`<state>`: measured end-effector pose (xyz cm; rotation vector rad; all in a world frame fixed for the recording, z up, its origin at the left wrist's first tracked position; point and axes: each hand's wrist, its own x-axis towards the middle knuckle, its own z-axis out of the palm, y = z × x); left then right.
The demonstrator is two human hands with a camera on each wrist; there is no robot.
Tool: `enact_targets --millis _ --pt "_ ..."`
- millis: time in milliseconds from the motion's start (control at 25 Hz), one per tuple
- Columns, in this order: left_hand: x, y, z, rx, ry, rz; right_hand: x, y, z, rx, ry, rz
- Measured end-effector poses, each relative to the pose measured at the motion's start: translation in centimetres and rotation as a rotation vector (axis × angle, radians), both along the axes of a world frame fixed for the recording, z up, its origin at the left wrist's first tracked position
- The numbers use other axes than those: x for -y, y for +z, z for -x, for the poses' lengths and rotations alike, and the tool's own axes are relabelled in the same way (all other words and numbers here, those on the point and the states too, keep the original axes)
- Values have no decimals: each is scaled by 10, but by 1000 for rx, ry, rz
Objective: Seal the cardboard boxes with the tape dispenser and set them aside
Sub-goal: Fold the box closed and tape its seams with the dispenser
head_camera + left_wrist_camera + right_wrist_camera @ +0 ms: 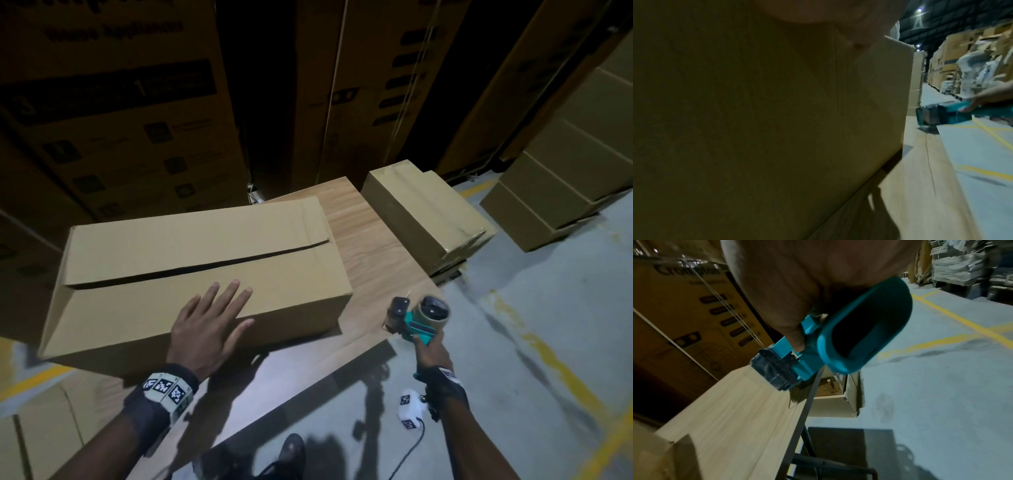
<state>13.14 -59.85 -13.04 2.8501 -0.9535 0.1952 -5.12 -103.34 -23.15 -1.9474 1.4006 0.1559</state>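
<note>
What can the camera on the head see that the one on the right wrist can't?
Only the head view shows the left hand lying flat on the cardboard box, whose top seam is open and untaped, and the taped boxes beyond the table.

Only the right wrist view shows the dispenser's hollow teal handle close up.

Both show the right hand holding the tape dispenser at the wooden table edge.

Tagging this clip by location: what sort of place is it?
Most likely a warehouse: tall printed cartons stacked behind the wooden table, yellow lines painted on a concrete floor, and wrapped goods on racks along an aisle.
</note>
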Motion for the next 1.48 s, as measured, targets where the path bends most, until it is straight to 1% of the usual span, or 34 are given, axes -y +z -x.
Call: enact_targets --millis 80,160,240,320,360,440,600,640,680,720,760,840,880,920,960,1040,1160,1240,1320,1400,1480 --pt "3 1 2 4 4 20 0 25 4 85 -23 -45" --pt "7 2 7 -3 17 20 0 36 -5 205 -53 -87" --pt "9 2 11 -26 33 5 -6 51 -25 387 -122 -175" --pt "13 4 14 -58 33 -26 -21 81 -50 612 -144 -258" --pt "17 6 15 -73 28 -42 -29 100 -63 703 -116 -275" --pt "28 11 19 -131 7 -52 -49 139 -86 808 -9 -276" --pt "44 16 25 -225 -53 -16 -106 199 -122 906 289 -201" --pt "47 20 24 -248 -77 53 -122 210 -125 923 377 -158" --pt "43 26 22 -302 -81 188 -140 218 -131 929 471 -119" --pt "38 36 20 -431 -63 372 -158 224 -133 936 565 -78" --pt "27 46 14 -593 -8 621 -177 225 -138 934 659 -27" --pt "-2 71 -4 -890 222 1125 -210 222 -146 907 819 110" --pt "-23 84 -14 -1000 361 1279 -227 218 -152 901 883 178" --pt "-41 95 -23 -1114 461 1380 -241 216 -155 902 935 236" --pt "-62 105 -31 -1204 520 1445 -257 214 -160 908 978 276" --pt "-97 123 -41 -1312 556 1531 -286 216 -166 920 1069 338" --pt "-128 142 -45 -1390 520 1659 -312 221 -173 853 1225 518" --pt "-136 141 -47 -1423 518 1709 -321 224 -181 805 1317 610" --pt "-141 132 -48 -1485 565 1789 -328 226 -188 800 1354 621" --pt "-143 122 -50 -1534 668 1914 -332 226 -194 827 1351 585" --pt "-138 118 -52 -1510 776 1996 -332 225 -199 845 1346 535"
